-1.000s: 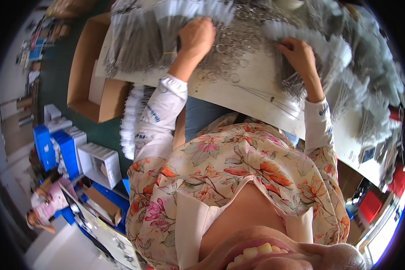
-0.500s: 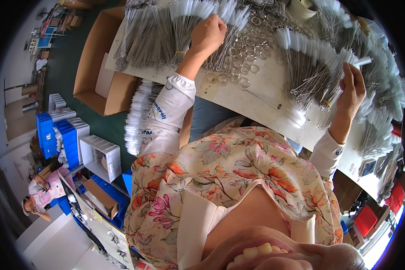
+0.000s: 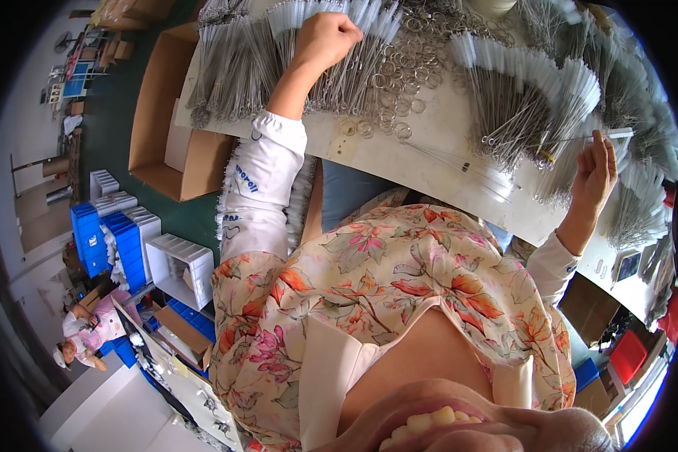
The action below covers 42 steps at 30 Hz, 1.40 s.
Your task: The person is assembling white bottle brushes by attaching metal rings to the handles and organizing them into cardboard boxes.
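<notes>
1. The right hand (image 3: 597, 173) has shifted a little nearer since half a second ago, and a single wire-handled brush (image 3: 618, 133) now shows plainly at its fingertips.

2. That brush is pinched between thumb and fingers, lying nearly level: pale bristle head out to the right, thin wire running left across the edge of the right-hand brush bundle (image 3: 516, 90). I can't tell whether the wire's end touches the bundle. To my eye, one brush has now been singled out from the rest.

3. The left hand (image 3: 325, 41) has slid leftward over the far-side brush pile (image 3: 245, 68). Its fingers are curled in, but I can't tell from here whether they grip anything, so that side looks less settled to me.

4. Between the two hands, the steel split rings (image 3: 414, 71) lie scattered on the pale tabletop (image 3: 448, 124), with neither hand on them.

5. Nearer the table's front edge, a few loose wires (image 3: 444, 158) lie well apart from both hands.
</notes>
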### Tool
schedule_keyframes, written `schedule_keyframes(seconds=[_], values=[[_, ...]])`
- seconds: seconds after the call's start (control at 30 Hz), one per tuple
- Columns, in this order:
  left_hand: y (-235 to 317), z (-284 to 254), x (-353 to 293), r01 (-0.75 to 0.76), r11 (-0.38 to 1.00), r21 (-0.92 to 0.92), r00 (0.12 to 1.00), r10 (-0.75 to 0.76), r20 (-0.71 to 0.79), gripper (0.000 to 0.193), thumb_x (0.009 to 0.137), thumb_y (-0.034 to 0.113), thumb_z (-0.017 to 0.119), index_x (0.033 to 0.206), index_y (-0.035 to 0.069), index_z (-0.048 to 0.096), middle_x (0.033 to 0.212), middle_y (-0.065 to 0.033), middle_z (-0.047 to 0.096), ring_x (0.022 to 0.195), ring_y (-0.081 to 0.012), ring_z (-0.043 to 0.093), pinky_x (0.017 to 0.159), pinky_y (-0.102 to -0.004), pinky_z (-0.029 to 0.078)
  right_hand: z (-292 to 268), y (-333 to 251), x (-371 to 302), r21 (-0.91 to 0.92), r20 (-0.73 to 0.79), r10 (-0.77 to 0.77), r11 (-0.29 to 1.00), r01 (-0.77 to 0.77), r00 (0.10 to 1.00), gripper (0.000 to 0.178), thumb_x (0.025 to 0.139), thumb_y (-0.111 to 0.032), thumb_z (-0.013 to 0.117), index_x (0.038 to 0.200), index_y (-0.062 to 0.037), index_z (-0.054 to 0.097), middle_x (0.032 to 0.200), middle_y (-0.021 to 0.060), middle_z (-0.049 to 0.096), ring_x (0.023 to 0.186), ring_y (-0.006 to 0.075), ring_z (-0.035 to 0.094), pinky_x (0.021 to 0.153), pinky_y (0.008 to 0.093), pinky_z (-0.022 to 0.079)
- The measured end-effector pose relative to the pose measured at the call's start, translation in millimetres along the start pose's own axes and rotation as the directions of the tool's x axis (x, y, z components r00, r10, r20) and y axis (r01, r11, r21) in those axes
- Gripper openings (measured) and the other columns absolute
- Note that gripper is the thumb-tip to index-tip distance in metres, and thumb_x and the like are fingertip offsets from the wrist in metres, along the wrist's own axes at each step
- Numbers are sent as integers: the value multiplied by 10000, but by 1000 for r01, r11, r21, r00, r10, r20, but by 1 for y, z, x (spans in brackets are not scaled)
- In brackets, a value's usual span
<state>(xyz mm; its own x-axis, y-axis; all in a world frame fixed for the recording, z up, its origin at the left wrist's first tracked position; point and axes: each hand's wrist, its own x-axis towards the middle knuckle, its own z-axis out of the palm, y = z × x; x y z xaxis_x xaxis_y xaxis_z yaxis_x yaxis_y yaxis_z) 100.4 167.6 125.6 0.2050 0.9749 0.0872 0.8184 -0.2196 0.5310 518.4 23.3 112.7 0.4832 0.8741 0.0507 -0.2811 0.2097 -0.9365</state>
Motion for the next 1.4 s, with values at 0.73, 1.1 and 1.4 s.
schedule_keyframes(seconds=[0.73, 1.1, 1.4], values=[[-99, -22, -53, 468, 689, 553, 884, -357, -303, 642, 692, 425, 683, 1094, -23, 459, 1068, -241, 549, 957, -378, 575, 825, -429, 469, -7, 1, -5, 83, -15, 35, 996, -34, 999, 193, 872, -87, 564, 992, 64, 582, 596, -70, 322, 517, 25, 243, 452, 194, 191], [-198, -83, -32, 328, 935, -131, 942, -334, -25, 666, 690, 320, 745, 1194, -42, 503, 1121, -151, 572, 997, -200, 545, 854, -286, 416, -32, -20, -17, -164, -337, -48, 986, -8, 940, 234, 872, -189, 537, 969, 16, 592, 652, -31, 426, 536, 58, 350, 489, 198, 313], [-228, -84, -33, 116, 993, -3, 968, -114, -224, 275, 834, 214, 641, 917, -48, 628, 838, -87, 648, 757, -128, 572, 721, -262, 461, -126, -65, -12, -651, -338, -249, 759, -34, 908, 198, 885, -204, 532, 925, -34, 626, 704, 0, 573, 564, 60, 489, 520, 214, 414]])
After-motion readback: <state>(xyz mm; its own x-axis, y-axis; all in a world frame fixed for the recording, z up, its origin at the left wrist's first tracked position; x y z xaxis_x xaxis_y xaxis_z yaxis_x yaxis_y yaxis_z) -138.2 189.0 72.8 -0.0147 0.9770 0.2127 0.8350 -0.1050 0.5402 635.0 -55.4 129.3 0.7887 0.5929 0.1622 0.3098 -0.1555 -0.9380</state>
